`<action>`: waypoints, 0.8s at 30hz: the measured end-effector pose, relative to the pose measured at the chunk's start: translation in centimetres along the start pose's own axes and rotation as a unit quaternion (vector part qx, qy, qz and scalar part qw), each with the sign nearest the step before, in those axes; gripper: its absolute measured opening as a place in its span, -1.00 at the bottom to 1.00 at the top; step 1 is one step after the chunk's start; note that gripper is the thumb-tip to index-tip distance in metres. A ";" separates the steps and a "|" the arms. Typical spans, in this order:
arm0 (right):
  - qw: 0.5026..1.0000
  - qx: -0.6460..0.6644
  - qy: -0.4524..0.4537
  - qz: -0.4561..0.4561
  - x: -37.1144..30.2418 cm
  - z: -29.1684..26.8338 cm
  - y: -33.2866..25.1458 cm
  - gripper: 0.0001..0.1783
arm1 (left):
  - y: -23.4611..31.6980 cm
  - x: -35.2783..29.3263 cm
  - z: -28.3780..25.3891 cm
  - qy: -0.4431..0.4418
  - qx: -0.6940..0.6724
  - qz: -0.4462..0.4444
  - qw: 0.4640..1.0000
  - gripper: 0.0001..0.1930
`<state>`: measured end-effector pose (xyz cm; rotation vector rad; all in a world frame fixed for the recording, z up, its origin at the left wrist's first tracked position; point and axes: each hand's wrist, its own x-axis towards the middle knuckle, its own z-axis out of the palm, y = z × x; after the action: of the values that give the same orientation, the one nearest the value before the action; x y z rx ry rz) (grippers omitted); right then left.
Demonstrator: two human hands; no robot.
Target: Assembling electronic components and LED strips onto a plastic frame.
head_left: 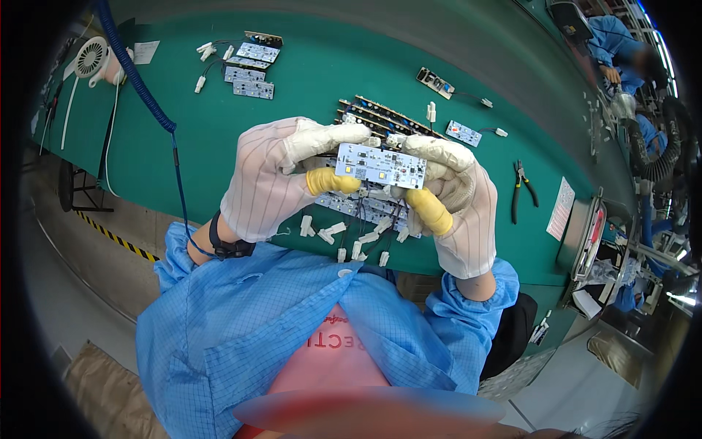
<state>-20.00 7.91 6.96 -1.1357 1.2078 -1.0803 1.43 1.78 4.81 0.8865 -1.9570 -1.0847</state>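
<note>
Between my two gloved hands I hold up a white circuit board point(381, 166) with small parts on its face. My left hand point(281, 168) pinches its left end, a yellow-wrapped thumb in front and a white-covered finger along the top. On the right end, my right hand point(455, 194) grips in the same way, its thumb also wrapped in yellow. Below and behind the held board lie more white boards point(347, 207), partly hidden, with dark wires and several white connectors point(357, 250). Beyond my hands, dark boards point(395, 115) lie in a stacked row.
Pliers point(521, 192) lie on the green bench point(314, 66) at right, near a printed sheet point(561, 208) and a metal tray point(585, 238). More boards point(254, 88) sit at the back left. A small fan point(92, 57) stands far left. A coiled blue cord point(135, 69) reaches my left wrist strap. Another person point(618, 47) works at far right.
</note>
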 end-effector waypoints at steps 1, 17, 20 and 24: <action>1.000 0.005 0.003 -0.010 0.0 0.1 0.1 -0.46 | 0.0 -0.1 0.0 0.001 0.001 -0.001 1.000 -0.49; 0.994 -0.098 0.004 -0.046 -0.2 -0.5 0.9 -0.47 | -0.8 0.1 0.4 0.053 0.055 0.062 0.995 -0.52; 0.999 0.021 0.011 -0.049 0.0 0.1 0.6 -0.46 | -0.5 0.1 0.2 0.042 0.057 0.043 0.997 -0.51; 0.995 0.066 0.016 -0.069 0.3 0.7 0.5 -0.46 | -0.5 -0.2 0.5 0.031 -0.022 0.007 0.999 -0.49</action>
<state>-19.25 7.70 6.47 -1.1158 1.0788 -1.2679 1.21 1.94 4.10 0.8714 -1.8783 -1.0754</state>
